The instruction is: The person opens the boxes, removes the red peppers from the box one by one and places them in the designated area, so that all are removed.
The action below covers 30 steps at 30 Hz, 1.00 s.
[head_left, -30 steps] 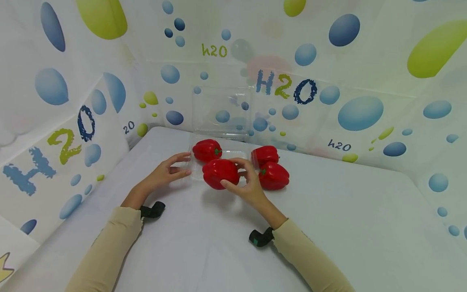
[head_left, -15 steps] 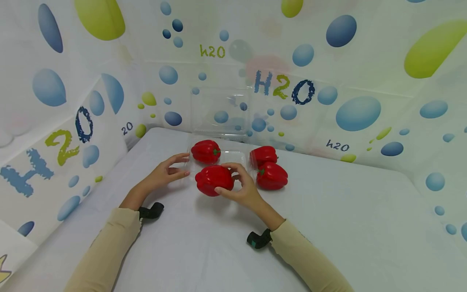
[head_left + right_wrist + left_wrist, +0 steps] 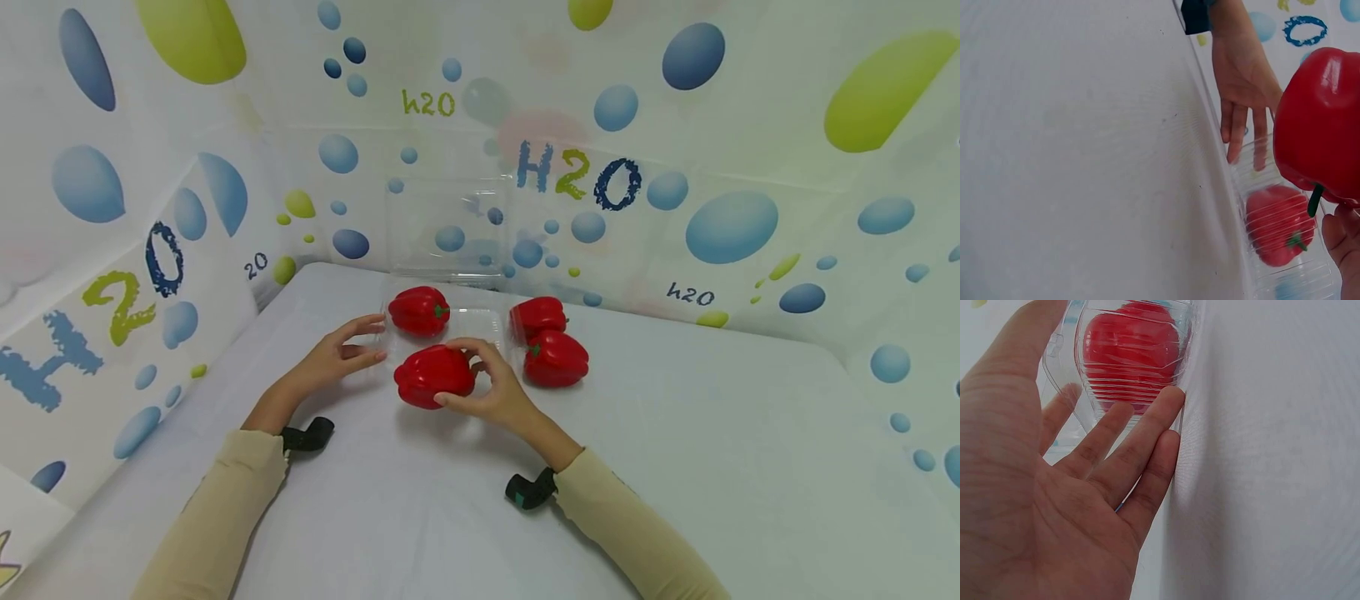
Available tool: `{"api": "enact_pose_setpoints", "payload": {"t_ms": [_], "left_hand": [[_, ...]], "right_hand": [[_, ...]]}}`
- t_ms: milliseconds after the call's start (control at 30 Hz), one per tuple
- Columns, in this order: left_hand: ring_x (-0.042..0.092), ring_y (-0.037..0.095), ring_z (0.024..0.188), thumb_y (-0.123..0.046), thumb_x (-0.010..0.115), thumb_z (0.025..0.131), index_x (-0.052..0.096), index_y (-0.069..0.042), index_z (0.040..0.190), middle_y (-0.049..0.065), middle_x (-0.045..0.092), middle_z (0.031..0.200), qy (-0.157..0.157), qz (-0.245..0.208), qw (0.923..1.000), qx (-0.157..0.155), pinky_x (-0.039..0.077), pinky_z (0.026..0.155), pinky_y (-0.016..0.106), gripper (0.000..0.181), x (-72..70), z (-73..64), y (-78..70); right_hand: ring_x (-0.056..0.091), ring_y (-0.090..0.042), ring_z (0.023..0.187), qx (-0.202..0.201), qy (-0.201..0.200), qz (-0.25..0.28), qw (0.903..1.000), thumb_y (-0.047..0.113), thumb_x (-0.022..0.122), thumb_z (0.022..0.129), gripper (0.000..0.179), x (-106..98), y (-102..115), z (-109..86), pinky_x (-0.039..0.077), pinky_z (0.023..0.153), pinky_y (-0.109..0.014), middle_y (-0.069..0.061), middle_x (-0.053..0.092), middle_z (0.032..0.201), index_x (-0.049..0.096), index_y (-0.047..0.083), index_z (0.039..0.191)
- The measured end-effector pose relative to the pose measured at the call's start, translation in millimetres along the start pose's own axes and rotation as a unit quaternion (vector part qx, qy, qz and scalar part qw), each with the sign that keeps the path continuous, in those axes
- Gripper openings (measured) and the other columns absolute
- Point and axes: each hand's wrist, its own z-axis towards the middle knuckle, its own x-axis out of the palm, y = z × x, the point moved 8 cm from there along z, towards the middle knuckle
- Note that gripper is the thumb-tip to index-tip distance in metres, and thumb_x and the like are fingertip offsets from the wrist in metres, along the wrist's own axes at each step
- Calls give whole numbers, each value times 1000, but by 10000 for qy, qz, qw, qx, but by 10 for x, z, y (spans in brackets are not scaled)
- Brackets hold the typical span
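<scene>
My right hand (image 3: 501,390) holds a red bell pepper (image 3: 431,377) in front of the clear plastic clamshell box (image 3: 482,323). In the right wrist view the held pepper (image 3: 1325,119) shows its green stem pointing down, with part of the right hand (image 3: 1346,247) at its edge. Another red bell pepper (image 3: 418,312) lies in the left part of the box, its stem to the right. My left hand (image 3: 336,357) is at the box's left side; in the left wrist view its fingers (image 3: 1154,419) extend against the ribbed wall, a pepper (image 3: 1129,350) showing through it.
Two more red bell peppers, a rear one (image 3: 542,315) and a front one (image 3: 557,358), lie just right of the box. The clear lid (image 3: 448,225) stands upright behind, near the printed backdrop (image 3: 750,150). A white cloth (image 3: 675,433) covers the table.
My right hand has brought the held pepper toward me and slightly left, from over the box to in front of it. My left hand stays at the box's side. The head view shifts slightly.
</scene>
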Motion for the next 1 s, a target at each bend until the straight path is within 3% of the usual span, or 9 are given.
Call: {"api": "enact_pose_setpoints", "payload": {"t_ms": [367,633,1000], "left_hand": [[50,44,126,-28,67,93,30,-17,153,20,36,151,-5,1,10000,24,46,99,54,71,-5,11,5],[51,44,125,-26,67,93,30,-15,153,21,37,151,26,-32,9999,154,45,100,54,70,-4,3,-14],[51,44,125,-27,67,93,30,-16,153,20,37,151,49,-18,9999,125,46,99,55,70,-4,19,23]], "right_hand": [[49,-26,115,-323,372,-26,9988,10,79,75,64,72,16,-10,53,85,-31,-14,52,132,48,4,131],[48,-25,117,-96,625,-233,9977,9,80,74,65,117,11,-21,53,86,-32,-12,52,134,49,6,131],[45,-23,120,-101,817,-379,9959,13,82,74,64,165,-9,-35,53,85,-34,-15,52,136,52,9,130]]}}
